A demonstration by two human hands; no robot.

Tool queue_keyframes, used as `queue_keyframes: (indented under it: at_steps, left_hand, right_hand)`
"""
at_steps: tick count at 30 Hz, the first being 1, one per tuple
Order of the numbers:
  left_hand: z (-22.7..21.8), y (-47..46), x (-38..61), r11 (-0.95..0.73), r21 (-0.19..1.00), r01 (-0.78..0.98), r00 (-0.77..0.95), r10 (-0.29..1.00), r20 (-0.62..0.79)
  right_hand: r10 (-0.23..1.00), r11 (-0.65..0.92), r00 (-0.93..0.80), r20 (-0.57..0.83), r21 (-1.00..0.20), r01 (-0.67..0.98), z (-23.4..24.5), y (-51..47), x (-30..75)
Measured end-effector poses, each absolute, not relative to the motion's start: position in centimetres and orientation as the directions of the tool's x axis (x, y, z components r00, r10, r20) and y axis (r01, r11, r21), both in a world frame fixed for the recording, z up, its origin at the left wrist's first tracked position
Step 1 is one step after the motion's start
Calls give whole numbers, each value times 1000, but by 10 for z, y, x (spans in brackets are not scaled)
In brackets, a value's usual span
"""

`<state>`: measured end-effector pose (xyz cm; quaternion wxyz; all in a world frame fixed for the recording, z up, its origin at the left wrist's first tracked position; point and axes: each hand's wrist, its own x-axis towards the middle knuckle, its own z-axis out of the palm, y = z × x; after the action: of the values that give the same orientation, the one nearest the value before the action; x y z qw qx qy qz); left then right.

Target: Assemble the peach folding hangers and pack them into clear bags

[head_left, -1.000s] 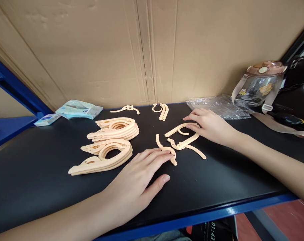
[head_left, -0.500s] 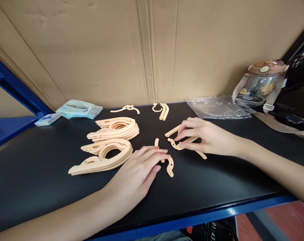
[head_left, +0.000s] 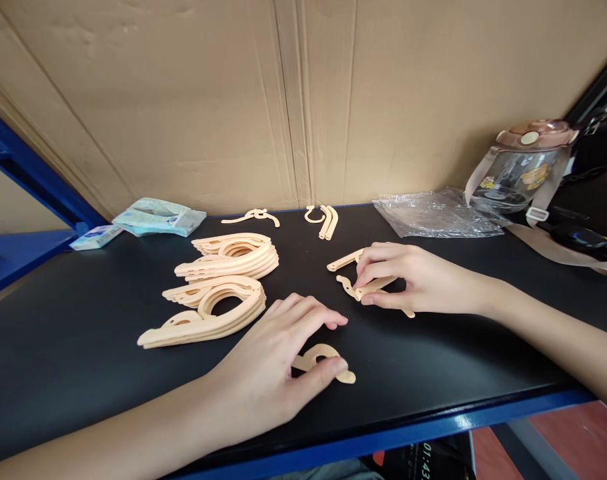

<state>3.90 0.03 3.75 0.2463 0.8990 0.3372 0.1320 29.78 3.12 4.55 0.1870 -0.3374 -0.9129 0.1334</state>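
Fingers [head_left: 313, 319] of left hand [head_left: 266, 367] are held loosely spread, low over the worktop [head_left: 83, 347]. Nothing is pinched. Curved peach piece [head_left: 347, 377] is pressed flat by the thumb, just below the fingertips. Right hand [head_left: 423, 283] is set just beyond, its fingers [head_left: 378, 255] pressed together with the thumb and pinching a hanger arm [head_left: 351, 288]. Straight strip [head_left: 341, 262] is seen touching those fingertips on the far side. Two hanger stacks [head_left: 218, 313] [head_left: 238, 257] are laid outboard of the left fingers. Loose parts [head_left: 326, 220] are seen further out, by the cardboard wall [head_left: 183, 100]. Plastic bag [head_left: 433, 213] and water bottle [head_left: 521, 167] are placed well beyond the right hand. Tissue packs [head_left: 158, 217] are far off to the left.
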Motion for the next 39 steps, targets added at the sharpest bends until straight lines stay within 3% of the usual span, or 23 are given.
queue_keyframes:
  at_steps: [7,15,23,29,36,39]
  left_hand:
    - [38,1,39,-697,485,528,773,631,65]
    - [30,5,39,-836,208,507,805,546,232]
    - [35,2,38,-728,373,575,719,668,194]
    - [36,-3,39,-747,338,572,702,659,269]
    - [38,-2,39,-687,459,564,731,673,108]
    - [38,-4,37,-701,502,506,767,632,110]
  right_hand:
    - [730,617,-656,192,-599,511,52,23,292]
    - [737,532,-666,120,-711,460,51,21,289]
    - [653,381,-757,27,-875,297,46,19,287]
    - [616,281,-787,-23,-927,248,50,19,286]
    - [629,246,-776,-58,-931,268,49,16,286]
    - [627,210,-776,-64,-946,248,48,14,283]
